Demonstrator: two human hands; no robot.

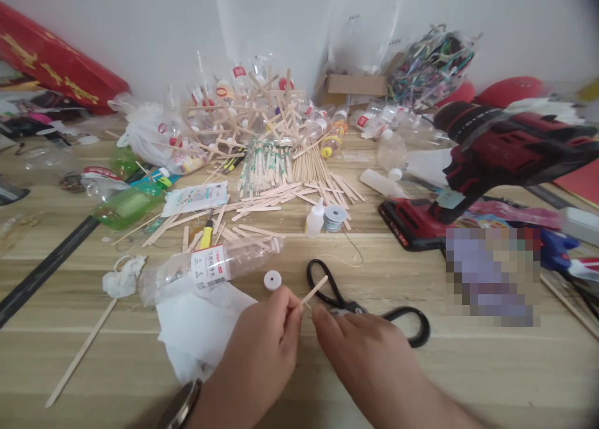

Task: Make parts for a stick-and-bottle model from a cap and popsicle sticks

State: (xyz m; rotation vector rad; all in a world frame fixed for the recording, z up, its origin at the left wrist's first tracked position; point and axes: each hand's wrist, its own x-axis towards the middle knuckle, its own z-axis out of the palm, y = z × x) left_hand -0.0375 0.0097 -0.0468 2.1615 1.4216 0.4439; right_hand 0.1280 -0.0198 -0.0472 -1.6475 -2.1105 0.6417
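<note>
The left hand (264,337) pinched a wooden stick (315,292) above the table (491,379), seemingly to steady it with its end free; the right hand (367,353) curled just beside it, its grip too hidden to tell, and the scissors (354,308) lay within easy reach

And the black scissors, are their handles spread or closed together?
Spread: the scissors have their two loops wide apart. The right hand hides much of the rest.
</note>
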